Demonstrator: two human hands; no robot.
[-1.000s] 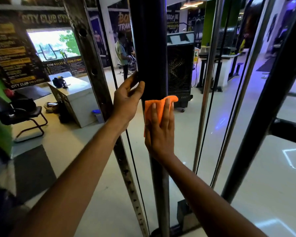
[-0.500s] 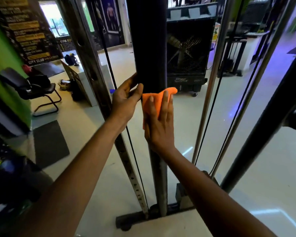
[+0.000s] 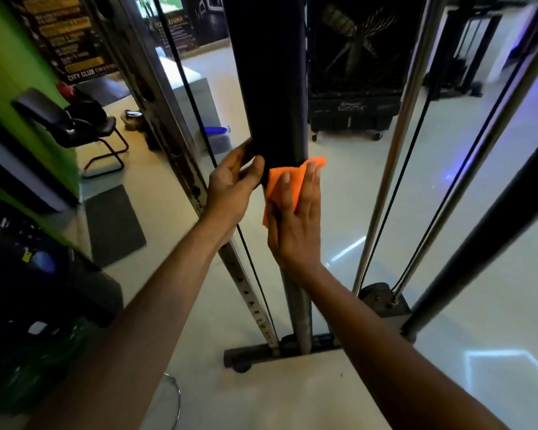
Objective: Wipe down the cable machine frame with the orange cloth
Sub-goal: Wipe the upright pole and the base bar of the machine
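The right hand [image 3: 295,225] lies flat against the black post [image 3: 269,88] of the cable machine frame, fingers straight and pointing up, pressing the orange cloth [image 3: 284,187] onto the post's front face. The cloth sits under the fingers and palm; one corner sticks out to the right past the fingertips, and a strip hangs down on the left beside the thumb. The left hand [image 3: 232,187] is on the post's left edge, just beside the cloth, its thumb against the front and its fingers curled round toward the back, so it grips the post. A thin black cable [image 3: 196,119] runs down at a slant close to the left wrist, next to a perforated steel upright [image 3: 249,293] that reaches the base bar [image 3: 255,352] on the floor. To the right of the post stand a chrome rod [image 3: 395,156] and two more cables going down to a foot plate [image 3: 382,302]. Behind the post is a black air cooler [image 3: 354,88] on castors. On the left, a black chair [image 3: 84,125] stands by a green wall [image 3: 13,63], with a dark mat [image 3: 112,225] on the pale floor [image 3: 370,212] near it.
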